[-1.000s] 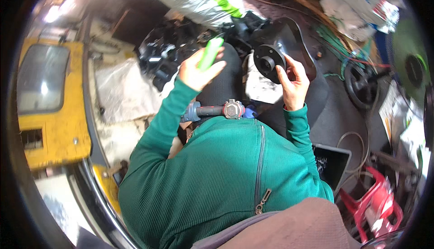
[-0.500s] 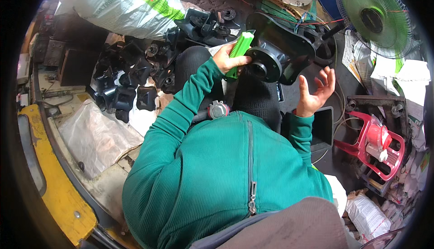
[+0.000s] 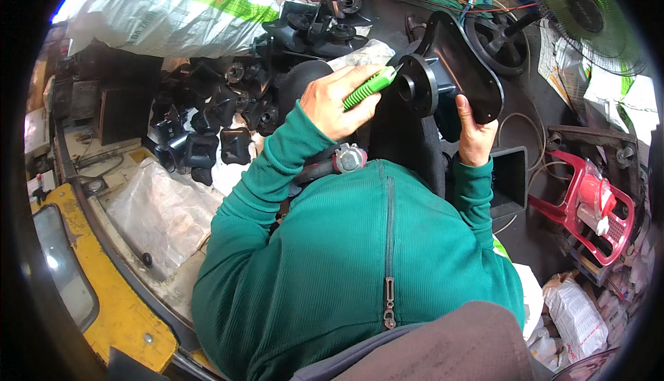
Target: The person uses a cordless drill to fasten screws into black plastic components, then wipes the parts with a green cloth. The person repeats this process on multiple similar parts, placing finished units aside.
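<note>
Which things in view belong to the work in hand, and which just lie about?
Apparently in the job:
green-handled tool, in the left hand
black flanged part, in the right hand
perhaps the black parts heaped at left

Apparently just lying about:
fan
white sack
red plastic item

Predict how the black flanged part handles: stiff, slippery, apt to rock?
The black flanged part is probably stiff: its flared wall shows no sag in the right hand. Its glossy surface could be slippery. Its round flange might let it rock if laid sideways.
</note>
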`<state>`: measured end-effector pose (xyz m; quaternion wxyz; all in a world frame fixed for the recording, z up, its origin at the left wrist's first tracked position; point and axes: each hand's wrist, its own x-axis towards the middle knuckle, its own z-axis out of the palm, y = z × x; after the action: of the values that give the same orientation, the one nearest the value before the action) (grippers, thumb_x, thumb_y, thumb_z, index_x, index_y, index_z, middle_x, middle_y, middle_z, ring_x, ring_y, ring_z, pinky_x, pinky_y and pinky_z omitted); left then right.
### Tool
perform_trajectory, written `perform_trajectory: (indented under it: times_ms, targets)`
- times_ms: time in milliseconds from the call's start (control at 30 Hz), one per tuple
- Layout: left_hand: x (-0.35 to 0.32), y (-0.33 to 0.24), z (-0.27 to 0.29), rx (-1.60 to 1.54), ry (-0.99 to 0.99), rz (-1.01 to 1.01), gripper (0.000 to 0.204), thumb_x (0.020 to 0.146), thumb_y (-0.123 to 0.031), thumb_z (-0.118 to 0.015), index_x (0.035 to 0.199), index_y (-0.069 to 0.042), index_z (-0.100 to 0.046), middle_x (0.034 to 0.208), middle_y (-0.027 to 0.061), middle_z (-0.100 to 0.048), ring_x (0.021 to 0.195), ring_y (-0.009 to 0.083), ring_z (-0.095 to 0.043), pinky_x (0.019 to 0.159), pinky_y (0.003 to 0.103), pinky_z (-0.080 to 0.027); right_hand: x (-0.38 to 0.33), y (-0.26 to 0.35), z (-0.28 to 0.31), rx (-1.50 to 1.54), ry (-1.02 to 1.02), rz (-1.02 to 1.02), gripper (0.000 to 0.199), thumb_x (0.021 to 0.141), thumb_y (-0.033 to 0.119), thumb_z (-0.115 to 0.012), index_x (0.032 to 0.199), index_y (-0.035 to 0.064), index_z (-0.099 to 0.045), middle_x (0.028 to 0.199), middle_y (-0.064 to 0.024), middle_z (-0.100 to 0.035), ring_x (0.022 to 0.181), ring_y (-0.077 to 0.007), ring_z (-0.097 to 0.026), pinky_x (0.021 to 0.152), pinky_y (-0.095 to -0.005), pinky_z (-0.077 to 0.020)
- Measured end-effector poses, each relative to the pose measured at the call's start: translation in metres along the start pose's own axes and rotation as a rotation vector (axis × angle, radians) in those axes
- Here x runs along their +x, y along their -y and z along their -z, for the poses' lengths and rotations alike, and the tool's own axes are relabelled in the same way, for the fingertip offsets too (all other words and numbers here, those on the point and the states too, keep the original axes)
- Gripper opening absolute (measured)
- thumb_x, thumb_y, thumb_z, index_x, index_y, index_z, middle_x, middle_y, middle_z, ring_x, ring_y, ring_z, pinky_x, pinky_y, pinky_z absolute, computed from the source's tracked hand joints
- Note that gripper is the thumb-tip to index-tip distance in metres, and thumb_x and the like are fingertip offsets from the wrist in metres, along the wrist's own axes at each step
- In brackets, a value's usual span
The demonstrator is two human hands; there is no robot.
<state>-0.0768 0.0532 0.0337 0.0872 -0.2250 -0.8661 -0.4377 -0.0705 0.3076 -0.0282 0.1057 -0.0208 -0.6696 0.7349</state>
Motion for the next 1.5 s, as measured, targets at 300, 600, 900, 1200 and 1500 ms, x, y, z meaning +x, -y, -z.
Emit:
perform_trajectory:
  times_ms: [300, 600, 900, 1200, 1500]
  targets:
    - [0.010, -0.021, 0.009, 0.251, 0.249, 0.106, 0.045, 0.082, -0.029, -0.062, 0.124, -0.016, -0.054, 0.101, 0.0094, -0.062, 0.077, 0.0279, -0.063, 0.067, 0.035, -0.051, -0.001, 0.003, -0.013, -0.163, 0.102, 0.082, 0.017, 0.083, 0.010, -0.068, 0.096, -0.0002, -0.067, 0.083, -0.0035, -0.067, 0.075, -0.0083, -0.057, 0.067, -0.0233, -0.0453]
    - [0.007, -0.022, 0.011, 0.350, 0.319, 0.176, 0.051, 0.087, -0.039, -0.056, 0.130, -0.014, -0.047, 0.085, 0.0094, -0.062, 0.071, 0.0293, -0.062, 0.062, 0.037, -0.049, -0.008, 0.015, -0.024, -0.362, 0.197, 0.156, 0.012, 0.082, 0.008, -0.068, 0.090, -0.0008, -0.065, 0.070, -0.0074, -0.062, 0.060, -0.0099, -0.053, 0.057, -0.0244, -0.0431]
    - [-0.002, -0.009, 0.000, 0.355, 0.395, 0.274, 0.054, 0.087, -0.042, -0.054, 0.133, -0.014, -0.044, 0.095, 0.0123, -0.066, 0.078, 0.0313, -0.064, 0.067, 0.039, -0.050, -0.009, 0.014, -0.024, -0.388, 0.257, 0.249, 0.014, 0.078, 0.005, -0.069, 0.090, -0.0006, -0.065, 0.075, -0.0108, -0.064, 0.062, -0.0189, -0.059, 0.057, -0.0268, -0.0452]
    - [-0.002, -0.008, 0.003, 0.357, 0.471, 0.321, 0.052, 0.087, -0.042, -0.055, 0.132, -0.018, -0.046, 0.088, 0.0130, -0.067, 0.074, 0.0318, -0.064, 0.067, 0.039, -0.050, -0.015, 0.007, -0.026, -0.349, 0.286, 0.291, 0.013, 0.081, 0.006, -0.068, 0.089, -0.0039, -0.063, 0.073, -0.0084, -0.061, 0.062, -0.0126, -0.054, 0.059, -0.0234, -0.0427]
    - [-0.001, -0.001, 0.002, 0.294, 0.487, 0.355, 0.050, 0.086, -0.043, -0.056, 0.130, -0.020, -0.049, 0.070, 0.0146, -0.063, 0.061, 0.0303, -0.061, 0.062, 0.037, -0.048, -0.017, 0.000, -0.029, -0.321, 0.260, 0.358, 0.012, 0.079, 0.001, -0.068, 0.090, -0.0043, -0.064, 0.076, -0.0103, -0.063, 0.065, -0.0163, -0.058, 0.061, -0.0246, -0.0445]
